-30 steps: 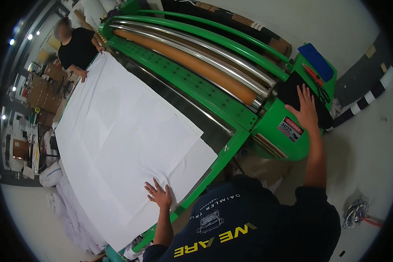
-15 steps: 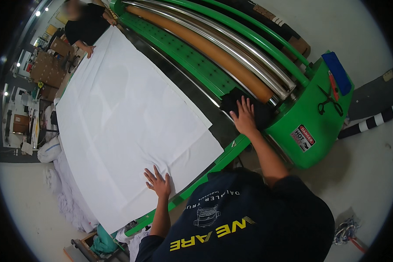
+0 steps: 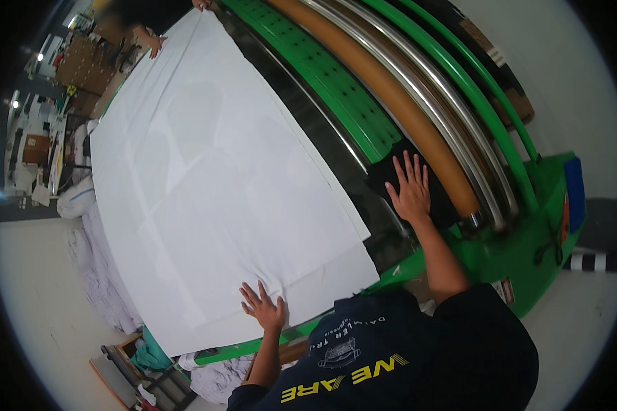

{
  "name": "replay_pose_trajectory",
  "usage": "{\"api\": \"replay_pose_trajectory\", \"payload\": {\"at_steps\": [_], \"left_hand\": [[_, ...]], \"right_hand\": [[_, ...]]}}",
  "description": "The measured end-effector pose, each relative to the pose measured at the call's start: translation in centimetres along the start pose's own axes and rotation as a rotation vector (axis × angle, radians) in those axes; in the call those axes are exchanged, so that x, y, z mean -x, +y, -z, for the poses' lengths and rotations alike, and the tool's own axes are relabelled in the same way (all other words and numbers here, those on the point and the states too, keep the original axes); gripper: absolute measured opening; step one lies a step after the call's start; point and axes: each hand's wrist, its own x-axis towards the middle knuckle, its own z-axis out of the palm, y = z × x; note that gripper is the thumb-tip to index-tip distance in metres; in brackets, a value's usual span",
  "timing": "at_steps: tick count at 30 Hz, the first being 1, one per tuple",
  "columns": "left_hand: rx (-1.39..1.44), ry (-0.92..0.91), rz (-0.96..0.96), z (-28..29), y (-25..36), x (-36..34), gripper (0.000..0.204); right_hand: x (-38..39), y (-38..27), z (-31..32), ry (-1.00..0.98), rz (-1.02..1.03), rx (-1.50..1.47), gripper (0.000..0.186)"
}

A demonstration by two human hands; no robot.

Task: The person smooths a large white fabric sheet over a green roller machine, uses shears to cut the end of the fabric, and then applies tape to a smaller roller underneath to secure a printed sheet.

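Note:
A large white sheet (image 3: 206, 226) covers the flat bed of a green machine, with faint darker shapes visible through it. My left hand (image 3: 264, 309) lies flat near its front edge, fingers spread, and small wrinkles run out from beside it. On a black cloth (image 3: 384, 175) at the right end of the green perforated plate (image 3: 322, 72) rests my right hand (image 3: 413, 192), open with fingers stretched. At the far end, another person's hand (image 3: 156, 45) touches the sheet's left edge, and a second hand (image 3: 201, 5) is at its far corner.
An orange-brown roller (image 3: 384, 89) and shiny metal rollers (image 3: 418, 89) run along the machine behind the plate. Scissors (image 3: 550, 248) and a blue pouch (image 3: 576, 192) are on its green right end. White bundled fabric (image 3: 103, 274) lies beyond the bed's left side.
The view has swung, so the machine sits differently in the picture. Both my hands stay flat at about the same places, left on the sheet and right on the black cloth.

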Motion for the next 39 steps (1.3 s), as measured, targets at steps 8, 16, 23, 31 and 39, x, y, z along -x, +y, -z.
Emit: {"api": "replay_pose_trajectory", "payload": {"at_steps": [8,16,23,31,39], "left_hand": [[0.013,-0.043,0.017,-0.7,-1.0,0.6,0.092],[0.007,-0.021,0.047,-1.6,-0.5,0.3,0.091],[0.036,-0.035,0.008,-0.9,-0.8,-0.3,0.090],[0.025,-0.031,0.017,0.7,-0.2,0.2,0.088],[0.023,0.010,-0.003,0.8,0.2,1.1,0.091]], "right_hand": [[-32.7,-10.2,-8.3,0.137,0.214,-0.011,0.079],[-63.7,-22.6,-11.9,-0.002,0.241,-0.048,0.081],[-57.1,-16.6,-13.9,0.117,0.218,0.038,0.081],[-25.2,-6.2,-3.8,0.048,0.165,-0.060,0.076],[13.5,1.5,2.2,-0.008,-0.346,0.049,0.078]]}}
